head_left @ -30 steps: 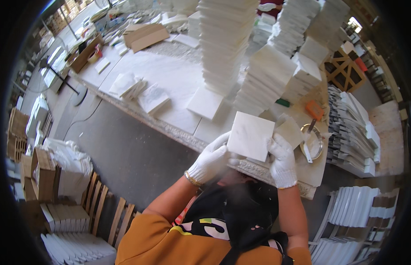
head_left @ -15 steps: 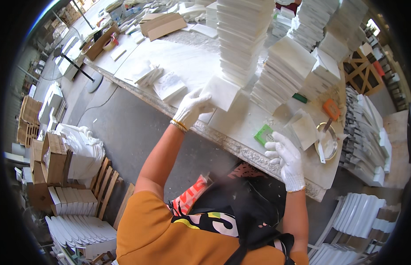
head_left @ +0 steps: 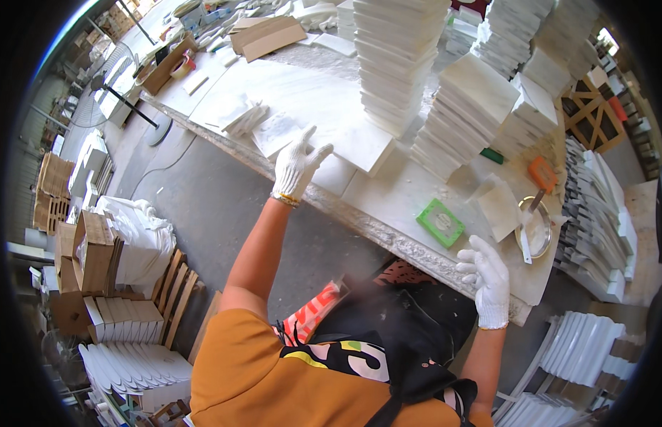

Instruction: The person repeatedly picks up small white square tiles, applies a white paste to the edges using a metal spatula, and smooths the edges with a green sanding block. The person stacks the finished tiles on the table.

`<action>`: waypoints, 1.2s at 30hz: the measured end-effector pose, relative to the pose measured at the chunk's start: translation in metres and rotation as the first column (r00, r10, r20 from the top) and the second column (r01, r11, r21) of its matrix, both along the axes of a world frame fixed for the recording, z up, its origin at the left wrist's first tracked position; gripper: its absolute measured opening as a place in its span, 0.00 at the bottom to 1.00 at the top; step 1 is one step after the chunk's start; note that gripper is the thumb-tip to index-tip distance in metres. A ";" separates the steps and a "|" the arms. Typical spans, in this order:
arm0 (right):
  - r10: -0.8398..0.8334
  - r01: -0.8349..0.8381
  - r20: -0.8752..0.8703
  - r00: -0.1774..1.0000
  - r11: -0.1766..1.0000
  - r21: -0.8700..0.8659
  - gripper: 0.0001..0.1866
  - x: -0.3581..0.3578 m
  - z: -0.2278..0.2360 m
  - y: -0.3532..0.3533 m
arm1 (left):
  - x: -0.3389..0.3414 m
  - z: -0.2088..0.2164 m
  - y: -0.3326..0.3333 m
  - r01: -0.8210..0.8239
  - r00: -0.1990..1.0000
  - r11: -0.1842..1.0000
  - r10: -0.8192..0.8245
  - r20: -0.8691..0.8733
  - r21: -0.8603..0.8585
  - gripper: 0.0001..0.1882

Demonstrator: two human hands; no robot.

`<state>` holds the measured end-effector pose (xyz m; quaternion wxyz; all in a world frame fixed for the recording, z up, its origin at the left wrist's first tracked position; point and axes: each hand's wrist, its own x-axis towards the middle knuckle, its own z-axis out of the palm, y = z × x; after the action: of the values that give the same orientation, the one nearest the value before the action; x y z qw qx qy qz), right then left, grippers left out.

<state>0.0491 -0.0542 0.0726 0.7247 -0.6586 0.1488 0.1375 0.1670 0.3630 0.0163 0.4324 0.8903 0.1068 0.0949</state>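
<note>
My left hand (head_left: 297,165), in a white glove, is stretched out over the front edge of the marble table (head_left: 388,213) with its fingers spread. It holds nothing. Its fingertips are right beside a flat white square tile (head_left: 361,147) lying at the foot of a tall stack of white tiles (head_left: 398,60). My right hand (head_left: 485,279), also gloved, hovers at the table's near edge with loosely bent fingers and nothing in it. A green square pad (head_left: 440,222) lies just left of and beyond that hand.
More white tile stacks (head_left: 470,114) crowd the table's right half. A metal bowl (head_left: 537,232) with a tool in it sits near an orange block (head_left: 542,173). Cardboard boxes (head_left: 96,245) and white stacks stand on the floor at left.
One second ago both hands held a white square tile. My left hand carried it leftward to the foot of the tall stack and let go; my right hand dropped to the table edge.
</note>
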 end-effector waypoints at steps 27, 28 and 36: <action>0.015 -0.015 0.011 1.000 1.000 0.008 0.22 -0.028 -0.014 -0.015 | 0.034 0.015 -0.083 -0.081 0.981 0.884 -0.012 0.195 0.461 0.60; 0.001 -0.001 0.021 1.000 1.000 0.002 0.22 -0.031 -0.015 -0.018 | 0.028 0.023 -0.081 -0.051 0.978 0.898 -0.045 0.206 0.437 0.59; -0.092 0.090 0.012 0.996 0.992 0.084 0.21 -0.051 -0.039 -0.032 | -0.020 0.151 -0.106 0.206 0.799 0.942 -0.319 0.509 0.265 0.51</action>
<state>-0.0016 -0.0864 0.0341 0.7582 -0.6215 0.1669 0.1050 0.1471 0.2574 0.1672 0.3639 0.8703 -0.1555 0.2932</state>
